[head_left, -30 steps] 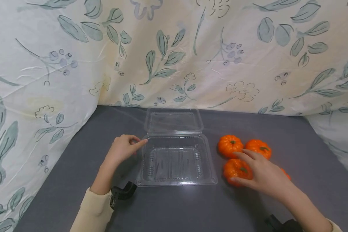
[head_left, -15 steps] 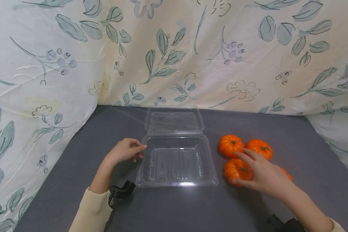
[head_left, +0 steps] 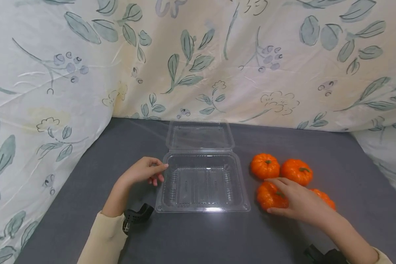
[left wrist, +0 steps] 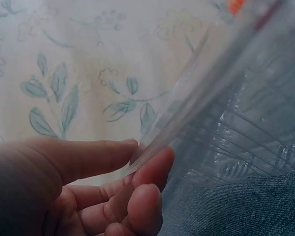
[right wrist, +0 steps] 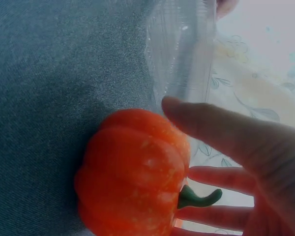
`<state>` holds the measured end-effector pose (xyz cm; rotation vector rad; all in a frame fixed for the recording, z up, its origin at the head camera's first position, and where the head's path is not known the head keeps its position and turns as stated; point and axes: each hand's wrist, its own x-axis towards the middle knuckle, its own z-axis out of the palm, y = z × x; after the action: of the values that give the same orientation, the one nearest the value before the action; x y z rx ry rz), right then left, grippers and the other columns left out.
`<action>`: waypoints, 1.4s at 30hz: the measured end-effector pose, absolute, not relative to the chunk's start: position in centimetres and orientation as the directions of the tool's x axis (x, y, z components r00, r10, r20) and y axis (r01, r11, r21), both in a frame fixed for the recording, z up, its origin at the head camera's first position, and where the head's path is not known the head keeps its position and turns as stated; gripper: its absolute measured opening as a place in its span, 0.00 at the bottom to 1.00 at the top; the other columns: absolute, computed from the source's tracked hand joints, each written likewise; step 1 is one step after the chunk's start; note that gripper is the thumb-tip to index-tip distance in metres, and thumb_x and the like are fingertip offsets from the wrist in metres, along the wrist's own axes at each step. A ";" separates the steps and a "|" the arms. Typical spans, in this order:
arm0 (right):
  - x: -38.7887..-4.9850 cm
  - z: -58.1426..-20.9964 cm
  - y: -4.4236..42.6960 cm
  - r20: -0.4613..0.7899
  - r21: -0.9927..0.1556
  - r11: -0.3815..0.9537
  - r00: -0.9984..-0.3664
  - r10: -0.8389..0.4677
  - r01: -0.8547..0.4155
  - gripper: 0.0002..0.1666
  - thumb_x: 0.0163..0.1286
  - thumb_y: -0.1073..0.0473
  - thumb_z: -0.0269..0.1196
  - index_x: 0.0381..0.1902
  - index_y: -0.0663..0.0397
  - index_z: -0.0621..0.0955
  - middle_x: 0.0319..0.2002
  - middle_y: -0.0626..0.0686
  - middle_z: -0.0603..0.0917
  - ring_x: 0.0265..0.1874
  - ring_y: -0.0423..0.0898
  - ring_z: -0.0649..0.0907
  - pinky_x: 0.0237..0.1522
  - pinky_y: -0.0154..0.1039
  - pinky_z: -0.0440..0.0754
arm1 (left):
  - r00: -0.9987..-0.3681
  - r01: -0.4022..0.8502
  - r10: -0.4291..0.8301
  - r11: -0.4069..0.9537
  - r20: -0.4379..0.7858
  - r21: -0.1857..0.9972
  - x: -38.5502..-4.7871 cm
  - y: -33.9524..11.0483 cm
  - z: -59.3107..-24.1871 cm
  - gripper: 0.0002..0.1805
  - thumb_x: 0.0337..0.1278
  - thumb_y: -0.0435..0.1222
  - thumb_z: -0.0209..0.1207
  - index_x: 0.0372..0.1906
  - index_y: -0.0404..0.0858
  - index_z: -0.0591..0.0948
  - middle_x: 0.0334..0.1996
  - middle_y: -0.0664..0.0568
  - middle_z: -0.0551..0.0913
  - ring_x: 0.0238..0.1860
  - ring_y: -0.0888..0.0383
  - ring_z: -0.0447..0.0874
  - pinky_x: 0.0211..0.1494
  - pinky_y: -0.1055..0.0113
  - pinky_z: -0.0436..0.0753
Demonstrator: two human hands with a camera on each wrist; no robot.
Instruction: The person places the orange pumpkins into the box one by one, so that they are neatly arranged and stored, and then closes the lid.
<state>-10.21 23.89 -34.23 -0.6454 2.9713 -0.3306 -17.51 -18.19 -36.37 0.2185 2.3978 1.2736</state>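
A clear plastic clamshell container [head_left: 201,183] lies with its lid folded back on the grey cloth. My left hand [head_left: 145,170] is at its left side; in the left wrist view, thumb and index finger [left wrist: 155,167] pinch the rim's edge. On the right, my right hand [head_left: 300,201] spreads over the nearest small orange pumpkin [head_left: 268,196]. In the right wrist view, this pumpkin [right wrist: 132,172] with its green stem sits between the extended thumb [right wrist: 211,125] and the fairly straight fingers. I cannot tell whether they touch it.
Behind the near pumpkin sit two more, a left one [head_left: 265,166] and a right one [head_left: 297,171]. Another pumpkin [head_left: 325,198] is partly hidden by the right hand. A floral curtain [head_left: 198,62] hangs behind the grey cloth surface [head_left: 191,238].
My right hand's fingers have lowered slightly around the near pumpkin, and more of the pumpkin behind the hand shows. The left hand's fingers have shifted slightly at the container's rim. The view tilts slightly.
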 end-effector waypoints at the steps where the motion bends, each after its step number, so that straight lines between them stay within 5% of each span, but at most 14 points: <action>1: -10.2 -34.3 23.9 -0.038 -0.230 0.887 -0.907 -0.420 -0.401 0.44 0.43 0.41 0.73 0.55 0.57 0.75 0.51 0.60 0.78 0.46 0.56 0.79 0.41 0.55 0.78 | -0.898 -0.059 0.331 0.562 -0.289 0.825 -17.5 -18.2 -36.4 0.19 0.65 0.43 0.52 0.40 0.28 0.78 0.19 0.50 0.82 0.15 0.60 0.76 0.23 0.63 0.76; 14: -10.6 -34.5 24.1 -0.052 -0.230 0.870 -0.887 -0.458 -0.435 0.39 0.41 0.50 0.76 0.52 0.57 0.76 0.49 0.56 0.78 0.43 0.51 0.79 0.39 0.49 0.80 | -0.884 -0.099 0.345 0.522 -0.316 0.847 -17.6 -18.2 -36.6 0.20 0.65 0.42 0.51 0.41 0.26 0.78 0.19 0.52 0.82 0.17 0.62 0.77 0.24 0.65 0.77; 21: -10.6 -34.5 24.3 -0.055 -0.258 0.855 -0.877 -0.478 -0.450 0.38 0.42 0.50 0.76 0.52 0.53 0.78 0.53 0.59 0.77 0.48 0.56 0.79 0.40 0.50 0.80 | -0.886 -0.102 0.341 0.517 -0.313 0.850 -17.4 -18.2 -36.6 0.19 0.65 0.42 0.52 0.40 0.26 0.78 0.19 0.52 0.81 0.16 0.62 0.77 0.24 0.65 0.77; 42: -10.5 -32.3 24.4 -0.057 -0.249 0.836 -0.854 -0.517 -0.489 0.32 0.45 0.44 0.73 0.48 0.44 0.77 0.47 0.46 0.77 0.43 0.44 0.78 0.44 0.47 0.77 | -0.897 -0.105 0.315 0.526 -0.309 0.844 -17.2 -17.9 -36.6 0.18 0.65 0.43 0.52 0.38 0.28 0.79 0.18 0.52 0.81 0.17 0.61 0.76 0.24 0.63 0.77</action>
<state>-10.52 24.38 -32.31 -0.7959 2.8925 -0.3433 -17.23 -17.94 -36.60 0.1718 2.3422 1.3369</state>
